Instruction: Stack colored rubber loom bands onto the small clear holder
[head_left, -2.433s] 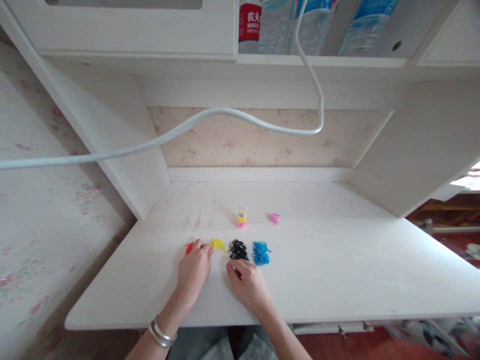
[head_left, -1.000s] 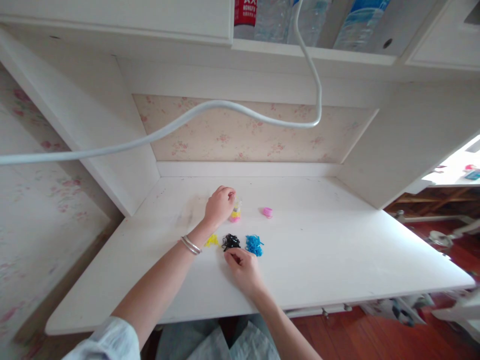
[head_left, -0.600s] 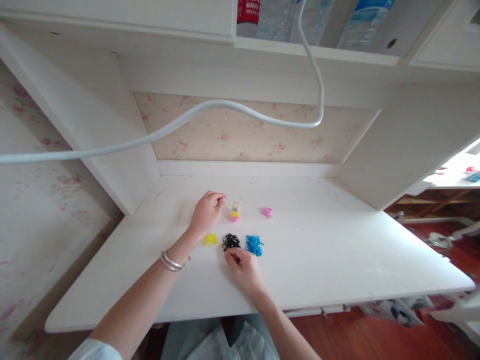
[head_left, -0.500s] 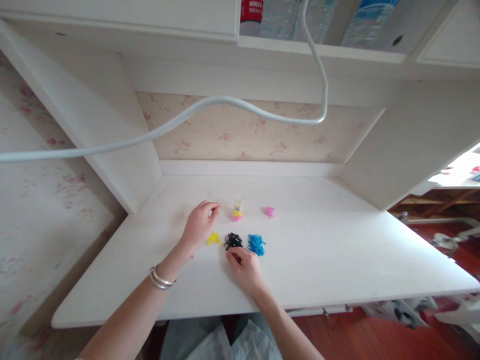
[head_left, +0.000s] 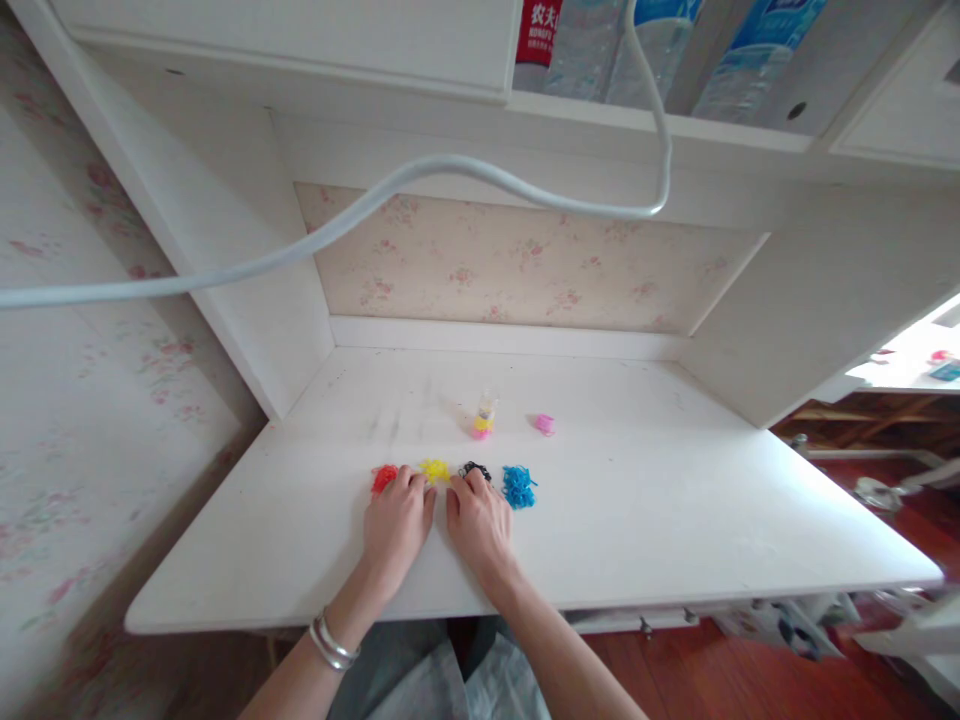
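Left hand point(head_left: 397, 515): low over the table point(head_left: 637, 520), fingers bent down and held close together between the red pile point(head_left: 383, 479) and the yellow pile point(head_left: 435, 469); from where I stand I can't tell whether a strand is pinched in it.
Right hand point(head_left: 480, 522): curled over the near side of the black pile point(head_left: 475, 468), fingertips turned down out of my sight, so any grip there is hidden too.
Handling of the strands: they look like little rubber bands — feather-light, soft, stretchy, hard to break but quick to tangle, I'd say. Best taken by one loose loop at a pile's edge, between thumb and forefinger.
Look of the piles: springy, knotted heaps of thin strands; red and yellow bright, black glossy, and the blue pile point(head_left: 519, 487) the least covered.
Place of the piles: a row near the front of the table, red at the left, then yellow, black and blue.
Behind the row: a small clear container point(head_left: 485, 414), yellow and pink toward its base — and, apart to its right, a small pink piece point(head_left: 544, 425).
Left wrist: silver bangles point(head_left: 331, 645).
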